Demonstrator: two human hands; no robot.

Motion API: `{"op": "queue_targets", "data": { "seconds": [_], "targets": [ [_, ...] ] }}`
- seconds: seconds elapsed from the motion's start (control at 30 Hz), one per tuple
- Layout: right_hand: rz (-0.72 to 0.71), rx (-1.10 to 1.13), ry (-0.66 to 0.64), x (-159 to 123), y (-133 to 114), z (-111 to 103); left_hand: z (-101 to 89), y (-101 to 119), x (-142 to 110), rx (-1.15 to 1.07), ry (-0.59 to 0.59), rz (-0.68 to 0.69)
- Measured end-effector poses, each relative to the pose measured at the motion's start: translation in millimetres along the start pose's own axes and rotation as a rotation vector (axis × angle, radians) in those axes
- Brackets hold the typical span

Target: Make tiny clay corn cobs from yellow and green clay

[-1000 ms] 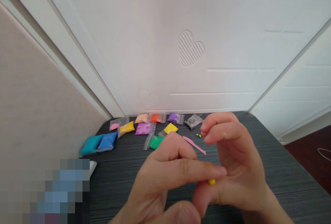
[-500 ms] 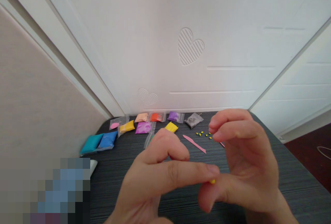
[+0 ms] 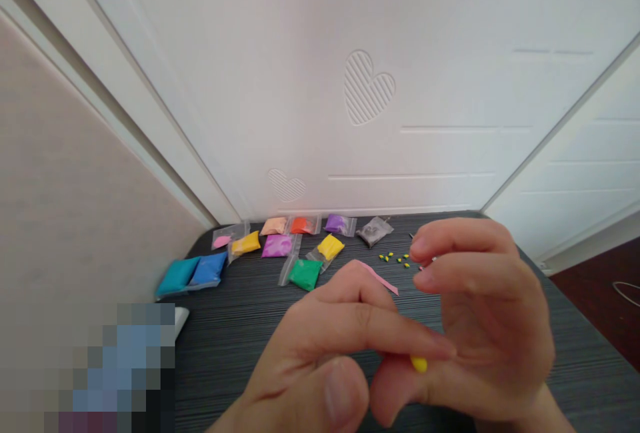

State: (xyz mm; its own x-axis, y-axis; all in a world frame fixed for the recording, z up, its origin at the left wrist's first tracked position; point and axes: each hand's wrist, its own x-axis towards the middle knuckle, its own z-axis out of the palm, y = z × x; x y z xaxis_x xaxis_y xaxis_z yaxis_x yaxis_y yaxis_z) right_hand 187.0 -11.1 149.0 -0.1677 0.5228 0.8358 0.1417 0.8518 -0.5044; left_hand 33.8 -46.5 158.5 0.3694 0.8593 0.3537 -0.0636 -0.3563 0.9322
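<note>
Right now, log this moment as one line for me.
left hand: index finger on yellow piece | right hand: thumb beneath it, fingers loosely curled | dark table: pink tool, green packet beyond hands

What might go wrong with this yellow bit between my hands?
The left hand has a finger over the yellow piece on the thumb of the right hand: uneven pressure might squash it or let it slip off. The tiny loose pieces on the table could get brushed aside.
</note>
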Motion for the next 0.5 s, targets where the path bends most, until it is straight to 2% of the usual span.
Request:
{"op": "queue_targets", "data": {
  "seconds": [0.1, 0.13, 0.27, 0.33, 0.5],
  "targets": [
    [-0.011, -0.025, -0.010, -0.6, -0.1, -1.4, -3.4, 0.0, 1.0, 0.007, -0.101, 0.002],
    [-0.019, -0.037, -0.011, -0.6, -0.1, -1.6, -3.4, 0.2, 0.9, 0.000, -0.094, -0.001],
    [-0.051, -0.050, 0.052, 0.5, 0.8, -0.6, -0.8, 0.6, -3.0, -0.062, 0.069, 0.001],
    [-0.066, -0.050, 0.090, 1.4, 2.4, -0.1, -1.1, -0.8, -5.4, -0.090, 0.110, 0.000],
    [-0.152, -0.060, 0.095, 3.8, 7.3, -2.1, -4.5, -7.6, -3.0, -0.271, -0.002, -0.120]
  ]
}}
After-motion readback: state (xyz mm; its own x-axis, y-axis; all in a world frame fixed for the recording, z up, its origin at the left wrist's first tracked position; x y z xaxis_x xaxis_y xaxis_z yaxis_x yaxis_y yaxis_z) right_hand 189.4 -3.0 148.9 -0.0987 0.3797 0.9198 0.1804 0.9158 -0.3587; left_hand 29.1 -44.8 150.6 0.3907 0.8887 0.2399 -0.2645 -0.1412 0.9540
